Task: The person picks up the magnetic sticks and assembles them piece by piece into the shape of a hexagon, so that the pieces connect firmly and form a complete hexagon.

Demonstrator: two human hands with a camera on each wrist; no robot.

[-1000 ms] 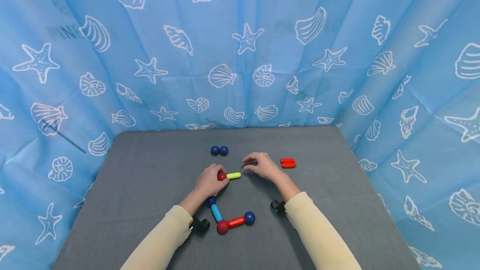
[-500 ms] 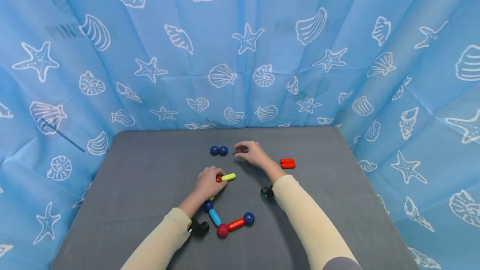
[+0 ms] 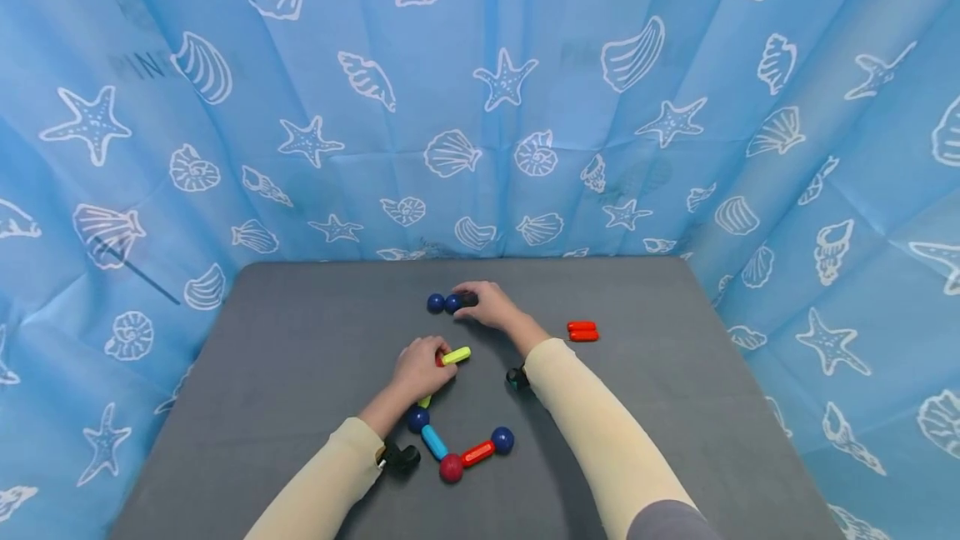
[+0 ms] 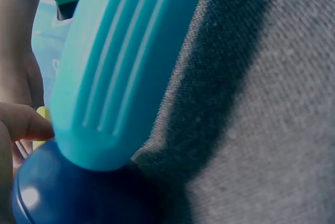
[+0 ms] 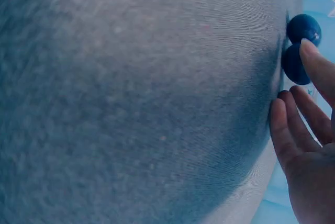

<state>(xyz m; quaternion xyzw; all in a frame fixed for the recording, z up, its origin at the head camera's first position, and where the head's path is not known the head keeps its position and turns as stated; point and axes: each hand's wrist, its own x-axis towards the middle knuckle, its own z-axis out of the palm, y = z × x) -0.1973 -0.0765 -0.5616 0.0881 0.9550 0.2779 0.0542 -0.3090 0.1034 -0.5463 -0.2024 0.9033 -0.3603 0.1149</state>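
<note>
My left hand [image 3: 422,369] grips a red ball [image 3: 440,362], mostly hidden by the fingers, from which a yellow stick [image 3: 457,355] points right. Below that hand a bit of another yellow stick [image 3: 425,402] meets a blue ball [image 3: 417,418]. From there the chain runs through a light-blue stick [image 3: 434,442], a red ball [image 3: 451,467] and a red stick [image 3: 477,452] to another blue ball [image 3: 502,440]. At the back, my right hand [image 3: 489,305] has thumb and fingers spread beside the nearer of two loose blue balls [image 5: 296,66]; contact is unclear.
Two red sticks [image 3: 582,332] lie side by side to the right of my right hand. The grey table [image 3: 315,315] ends at a blue curtain [image 3: 360,173] with white shells and starfish. A black camera [image 3: 399,458] sits on my left wrist close to the chain.
My right hand has moved left and farther back to the loose blue balls. The held yellow stick has tilted slightly and shifted left; the chain has slid a little towards me.
</note>
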